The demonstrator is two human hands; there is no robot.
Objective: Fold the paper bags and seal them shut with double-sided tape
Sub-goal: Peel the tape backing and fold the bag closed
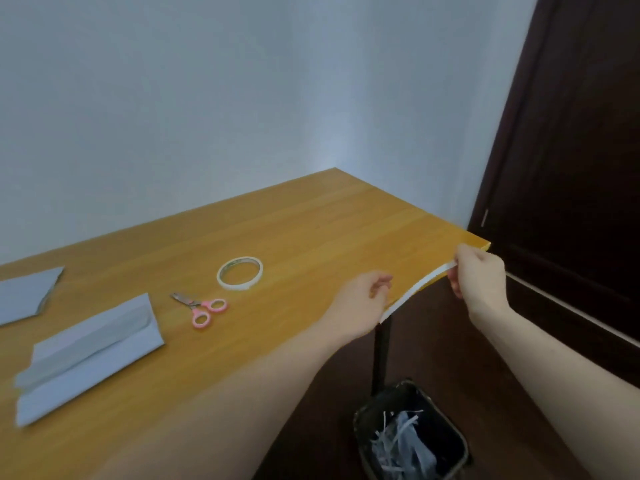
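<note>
At about five o'clock, nearest of all, a dark waste bin (412,434) holding white paper shreds was seen on the floor below the desk (311,230) corner. Above it, a white tape strip (415,289) was held stretched along the desk edge: one end was pinched by the right hand (481,278) at three o'clock, while the other end ran to the curled fingers of the left hand (363,299), though the contact there could not be told clearly. The strip was judged very light, limp and sticky, best taken by its ends and kept taut so that it would not curl onto itself. At nine o'clock the folded grey paper bag (90,355) lay flat, thin and easily creased, with a second grey bag (24,292) beyond it. Pink-handled scissors (201,308) and the tape roll (239,273) lay between, well apart from both hands. Nothing was seen blocking the way back to the bag.
</note>
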